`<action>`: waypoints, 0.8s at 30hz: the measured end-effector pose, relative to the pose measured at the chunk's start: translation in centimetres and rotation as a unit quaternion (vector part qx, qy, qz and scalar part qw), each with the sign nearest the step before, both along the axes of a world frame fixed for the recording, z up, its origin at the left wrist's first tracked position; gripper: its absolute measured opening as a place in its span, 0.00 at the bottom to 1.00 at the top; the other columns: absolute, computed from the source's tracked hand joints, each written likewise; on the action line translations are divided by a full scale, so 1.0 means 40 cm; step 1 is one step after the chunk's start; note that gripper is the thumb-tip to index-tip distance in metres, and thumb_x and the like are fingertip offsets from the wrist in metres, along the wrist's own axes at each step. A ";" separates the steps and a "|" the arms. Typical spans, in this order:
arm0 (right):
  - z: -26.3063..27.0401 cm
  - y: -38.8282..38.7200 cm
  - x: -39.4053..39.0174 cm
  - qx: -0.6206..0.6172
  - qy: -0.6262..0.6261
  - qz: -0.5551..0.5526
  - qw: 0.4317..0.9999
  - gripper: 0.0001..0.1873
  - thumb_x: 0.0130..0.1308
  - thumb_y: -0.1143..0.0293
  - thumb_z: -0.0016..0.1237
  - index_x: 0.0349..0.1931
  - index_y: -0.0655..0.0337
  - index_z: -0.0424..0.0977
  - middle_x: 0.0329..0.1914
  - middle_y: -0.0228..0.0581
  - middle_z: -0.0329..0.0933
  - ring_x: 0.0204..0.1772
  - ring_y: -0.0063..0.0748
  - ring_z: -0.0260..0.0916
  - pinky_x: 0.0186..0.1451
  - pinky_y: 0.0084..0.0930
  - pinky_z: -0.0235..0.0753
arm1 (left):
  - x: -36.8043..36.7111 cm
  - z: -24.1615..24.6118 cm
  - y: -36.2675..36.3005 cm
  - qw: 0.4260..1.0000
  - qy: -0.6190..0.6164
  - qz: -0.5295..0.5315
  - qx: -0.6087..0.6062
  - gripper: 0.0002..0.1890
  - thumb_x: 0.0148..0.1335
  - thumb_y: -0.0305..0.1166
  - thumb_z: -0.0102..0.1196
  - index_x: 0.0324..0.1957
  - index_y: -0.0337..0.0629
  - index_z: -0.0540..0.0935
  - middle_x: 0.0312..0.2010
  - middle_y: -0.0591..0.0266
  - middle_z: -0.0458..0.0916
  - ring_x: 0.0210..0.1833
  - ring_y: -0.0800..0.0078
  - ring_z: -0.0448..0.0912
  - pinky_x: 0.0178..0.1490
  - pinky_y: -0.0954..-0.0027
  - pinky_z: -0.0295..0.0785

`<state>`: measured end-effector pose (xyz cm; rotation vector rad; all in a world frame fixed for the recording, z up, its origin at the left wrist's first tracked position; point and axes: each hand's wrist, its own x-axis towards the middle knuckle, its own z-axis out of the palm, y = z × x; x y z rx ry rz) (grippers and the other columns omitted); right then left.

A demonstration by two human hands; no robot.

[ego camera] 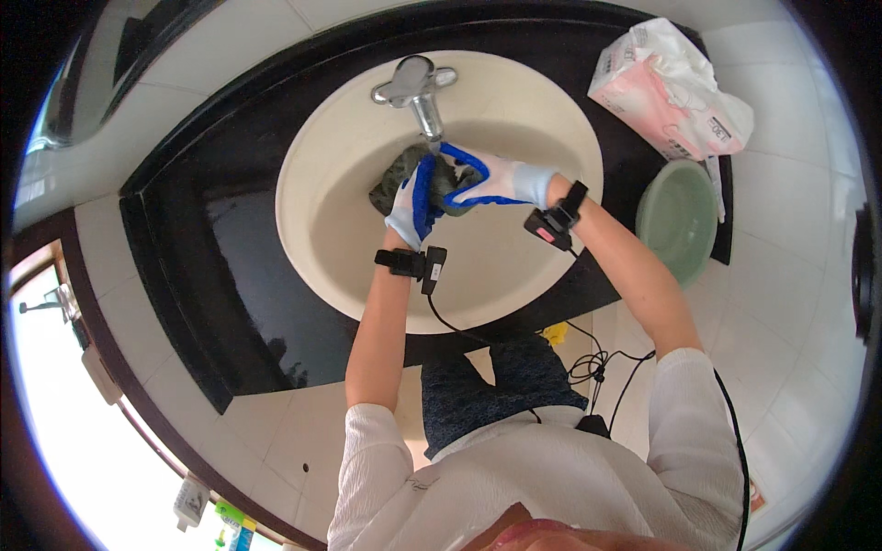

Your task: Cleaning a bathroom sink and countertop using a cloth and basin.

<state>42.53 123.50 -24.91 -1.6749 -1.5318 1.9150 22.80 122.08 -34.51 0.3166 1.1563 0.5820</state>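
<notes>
A dark grey-green cloth is bunched between my hands under the spout of the chrome faucet, over the cream oval sink basin. Both hands wear white gloves with blue palms. My left hand grips the cloth from its near side, fingers pointing up towards the spout. My right hand comes in from the right, with thumb and fingers curled around the cloth's right part just below the spout. Whether water is running cannot be made out.
A black countertop surrounds the basin. At the back right lies a pink and white pack of tissues, with a green plastic basin below it. Black cables from the wrist devices hang near my body. Bottles stand at the window's lower left.
</notes>
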 end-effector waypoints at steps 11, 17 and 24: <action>-0.112 0.026 0.110 0.027 0.044 -0.145 0.988 0.28 0.59 0.68 0.57 0.62 0.59 0.73 0.51 0.42 0.83 0.49 0.29 0.79 0.55 0.27 0.79 | -0.019 0.016 -0.019 0.963 -0.162 0.106 -0.186 0.49 0.62 0.69 0.51 0.69 0.35 0.64 0.55 0.41 0.77 0.60 0.47 0.76 0.63 0.46 0.75; 0.016 -0.010 -0.063 0.031 0.065 0.003 0.997 0.25 0.63 0.63 0.60 0.59 0.63 0.75 0.53 0.41 0.81 0.55 0.28 0.76 0.64 0.28 0.72 | -0.024 -0.127 0.002 0.972 -0.230 0.037 0.014 0.28 0.74 0.55 0.44 0.63 0.44 0.73 0.58 0.55 0.78 0.56 0.64 0.80 0.53 0.60 0.79; -0.062 0.042 -0.079 0.185 -0.260 -0.023 0.947 0.30 0.61 0.38 0.50 0.44 0.59 0.82 0.44 0.54 0.83 0.52 0.54 0.80 0.59 0.43 0.76 | 0.084 -0.102 -0.002 0.984 -0.003 0.178 -0.015 0.18 0.74 0.44 0.46 0.49 0.41 0.81 0.39 0.62 0.84 0.37 0.69 0.81 0.38 0.67 0.78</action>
